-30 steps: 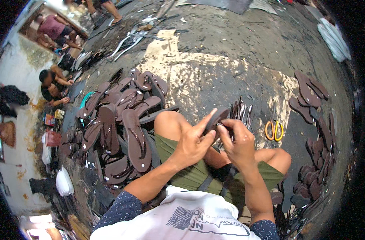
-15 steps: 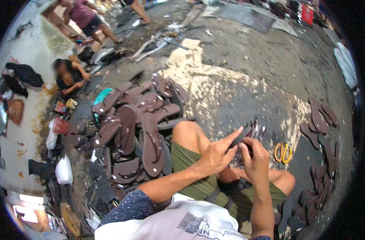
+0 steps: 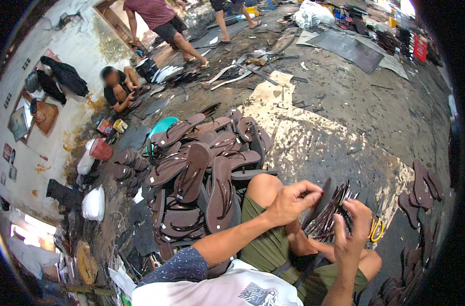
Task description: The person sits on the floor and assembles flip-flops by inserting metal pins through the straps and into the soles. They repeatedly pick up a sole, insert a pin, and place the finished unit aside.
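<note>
My left hand (image 3: 292, 203) is closed on a dark flip-flop sole (image 3: 323, 198), pinching it between thumb and fingers so that it stands nearly on edge. Apart from the sole, my right hand (image 3: 354, 227) has its fingers spread and nothing visible in them. Beneath and between the hands lies a bundle of thin, shiny dark straps (image 3: 339, 206), partly hidden by the sole and my right hand. Yellow-handled scissors (image 3: 378, 229) lie just beyond my right hand, partly covered by it. To the left of my knee is a big heap of brown flip-flops (image 3: 220, 191), with straps fitted.
Several brown soles (image 3: 421, 188) lie on the right, with more along the lower right edge. A turquoise basin (image 3: 163, 125) shows behind the heap. One person (image 3: 123, 89) sits by the wall; another in a maroon shirt (image 3: 151, 13) stands farther back. Dark sheets (image 3: 347, 48) cover floor ahead.
My right hand has come away from the sole and opened beside the straps. My left hand still holds the sole. The whole view has shifted, with surroundings now farther right and lower.
</note>
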The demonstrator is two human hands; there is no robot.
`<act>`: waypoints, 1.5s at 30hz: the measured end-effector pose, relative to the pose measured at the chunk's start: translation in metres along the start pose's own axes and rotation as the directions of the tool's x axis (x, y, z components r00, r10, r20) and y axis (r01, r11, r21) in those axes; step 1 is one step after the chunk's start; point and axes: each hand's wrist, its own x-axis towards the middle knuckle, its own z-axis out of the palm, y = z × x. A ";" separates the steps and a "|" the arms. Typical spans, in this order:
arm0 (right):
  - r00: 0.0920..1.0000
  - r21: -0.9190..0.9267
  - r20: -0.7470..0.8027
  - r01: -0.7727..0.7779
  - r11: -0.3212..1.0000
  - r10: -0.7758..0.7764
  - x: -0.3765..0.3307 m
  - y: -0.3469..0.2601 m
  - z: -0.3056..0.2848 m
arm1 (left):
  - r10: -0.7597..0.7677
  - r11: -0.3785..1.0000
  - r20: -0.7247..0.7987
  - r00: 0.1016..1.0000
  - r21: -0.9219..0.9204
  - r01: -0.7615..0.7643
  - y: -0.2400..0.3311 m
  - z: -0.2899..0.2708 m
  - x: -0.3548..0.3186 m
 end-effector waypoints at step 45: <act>0.782 0.750 0.009 -0.418 0.513 0.623 -0.071 0.066 0.039 | -0.310 0.866 -0.131 0.941 -0.448 0.223 0.011 0.033 0.016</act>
